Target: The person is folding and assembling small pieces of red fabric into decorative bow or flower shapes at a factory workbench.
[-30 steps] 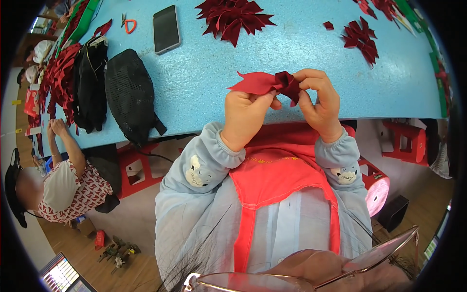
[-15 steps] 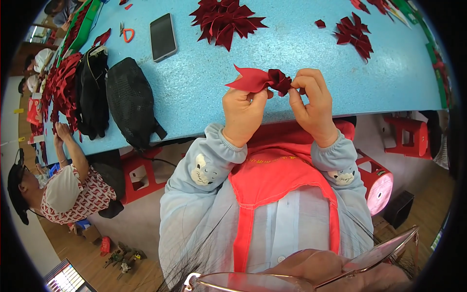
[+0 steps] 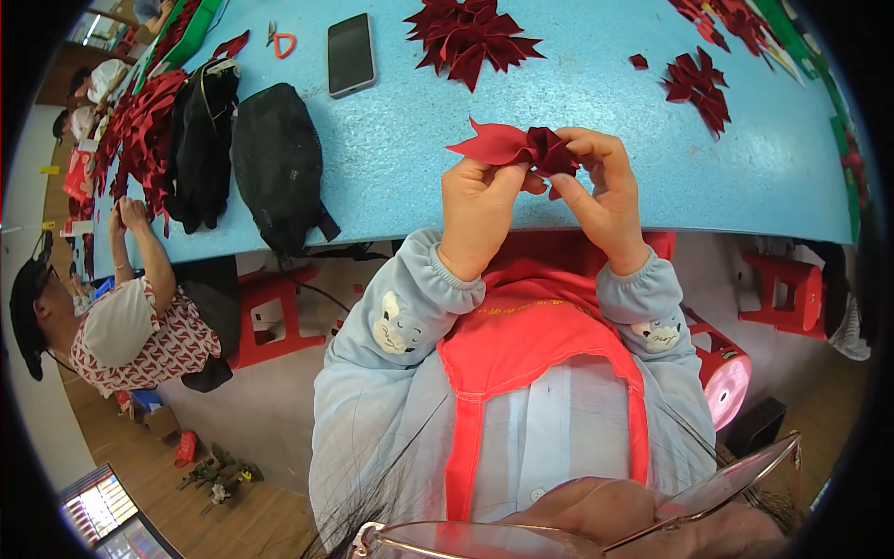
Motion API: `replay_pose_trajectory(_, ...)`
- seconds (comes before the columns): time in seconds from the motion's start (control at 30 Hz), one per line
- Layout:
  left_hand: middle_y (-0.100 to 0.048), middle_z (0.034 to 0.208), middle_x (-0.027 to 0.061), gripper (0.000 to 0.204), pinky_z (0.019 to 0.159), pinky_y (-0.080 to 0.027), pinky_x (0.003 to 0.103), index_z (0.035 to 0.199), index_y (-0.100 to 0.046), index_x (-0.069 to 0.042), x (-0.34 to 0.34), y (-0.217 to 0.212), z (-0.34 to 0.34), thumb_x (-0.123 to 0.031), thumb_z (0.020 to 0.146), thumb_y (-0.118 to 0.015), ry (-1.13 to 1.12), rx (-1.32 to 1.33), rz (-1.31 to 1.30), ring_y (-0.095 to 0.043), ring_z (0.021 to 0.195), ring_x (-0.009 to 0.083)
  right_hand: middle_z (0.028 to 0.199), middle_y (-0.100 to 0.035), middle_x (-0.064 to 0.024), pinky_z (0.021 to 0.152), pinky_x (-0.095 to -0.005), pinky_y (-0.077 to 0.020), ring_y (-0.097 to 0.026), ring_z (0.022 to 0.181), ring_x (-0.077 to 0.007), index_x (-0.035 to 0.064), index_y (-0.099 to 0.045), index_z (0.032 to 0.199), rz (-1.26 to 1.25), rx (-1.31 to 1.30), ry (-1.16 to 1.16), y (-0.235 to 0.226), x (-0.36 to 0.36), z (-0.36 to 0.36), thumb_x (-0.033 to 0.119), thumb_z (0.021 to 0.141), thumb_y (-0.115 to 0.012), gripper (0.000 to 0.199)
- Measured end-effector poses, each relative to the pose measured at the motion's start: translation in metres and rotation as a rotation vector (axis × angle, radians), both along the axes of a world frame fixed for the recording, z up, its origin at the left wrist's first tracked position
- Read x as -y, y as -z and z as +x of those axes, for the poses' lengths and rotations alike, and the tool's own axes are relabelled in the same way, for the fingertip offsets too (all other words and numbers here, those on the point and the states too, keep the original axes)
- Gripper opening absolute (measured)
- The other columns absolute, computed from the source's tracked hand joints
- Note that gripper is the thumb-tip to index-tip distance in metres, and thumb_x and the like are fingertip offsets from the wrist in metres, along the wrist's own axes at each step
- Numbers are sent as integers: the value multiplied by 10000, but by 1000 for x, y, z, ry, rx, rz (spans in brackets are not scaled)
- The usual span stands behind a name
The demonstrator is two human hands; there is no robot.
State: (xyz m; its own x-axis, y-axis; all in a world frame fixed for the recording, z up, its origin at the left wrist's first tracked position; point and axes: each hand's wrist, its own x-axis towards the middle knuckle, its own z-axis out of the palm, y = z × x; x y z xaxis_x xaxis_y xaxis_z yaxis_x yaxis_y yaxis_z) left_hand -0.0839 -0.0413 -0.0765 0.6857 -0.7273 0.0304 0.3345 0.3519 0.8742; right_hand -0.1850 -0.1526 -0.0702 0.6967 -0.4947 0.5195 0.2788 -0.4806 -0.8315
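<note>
Blue covers the whole bench (image 3: pixel 577 214), the largest thing in view, its near edge running just above the person's lap. On its left end lie a black bag (image 3: pixel 277 168) and a second dark bag (image 3: pixel 200 140) beside it, with a heap of dark red fabric (image 3: pixel 140 121) at the far left edge where another person (image 3: pixel 121 317) sits working. Toward the far edge a pile of finished red petal flowers (image 3: pixel 470 37) lies near the middle, a smaller cluster (image 3: pixel 697 86) sits toward the right end, and a dark phone (image 3: pixel 351 54) and small red-handled scissors (image 3: pixel 279 42) lie left of the pile.

Over the near edge, raised off the surface, both hands pinch one red fabric piece (image 3: pixel 517 149). The left hand (image 3: pixel 477 200) grips the flat pointed end between thumb and fingers; the right hand (image 3: pixel 601 191) nips the gathered, folded end with its fingertips.

The folding looks best done by keeping the left pinch firm so the flat petal stays taut, while the right fingertips tuck each pleat tightly against the last and never loosen the bunch.

Compared with a second ago, the hands sit a little closer together, the gathered end looks more tightly bunched, and the view has shifted slightly, so the piece appears nearer the bench's near edge.
</note>
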Motion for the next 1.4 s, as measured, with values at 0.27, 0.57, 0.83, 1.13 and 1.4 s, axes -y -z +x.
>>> replay_pose_trajectory(0.27,-612,870,81,171,660,-507,293,965,-603,37,-4,-15,11,43,802,-556,-86,-77,9,-606,809,177,1091,-546,-89,807,-249,-450,-534,941,-119,21,-505,983,321,24,-55,11,6,12,-57,842,-527,163)
replay_pose_trajectory(0.57,-588,832,100,169,612,-461,314,915,-614,-24,-11,-14,67,5,749,-630,-170,1347,247,-568,734,240,1016,-562,-90,687,-242,-505,-567,867,-127,-5,-547,930,420,-31,-126,13,11,35,-77,829,-539,124)
replay_pose_trajectory(0.83,-526,686,44,101,509,-407,349,801,-537,-57,-10,-21,59,-145,844,-561,45,596,371,-516,608,204,988,-560,-96,617,-239,-519,-575,841,-135,-9,-553,927,4,80,32,16,4,51,-118,808,-535,163)
replay_pose_trajectory(1.13,-552,727,21,213,560,-457,301,838,-539,-45,-13,-16,35,-241,904,-491,333,-444,142,-544,636,172,964,-570,-81,742,-229,-443,-539,832,-119,-3,-565,909,355,71,-50,3,8,44,-96,804,-551,140)
replay_pose_trajectory(1.4,-618,823,45,202,618,-484,259,960,-596,4,-28,-5,51,-178,892,-540,19,9,127,-583,729,130,960,-564,-85,756,-235,-437,-535,844,-123,-15,-561,902,427,43,-161,7,17,40,-95,790,-561,138)
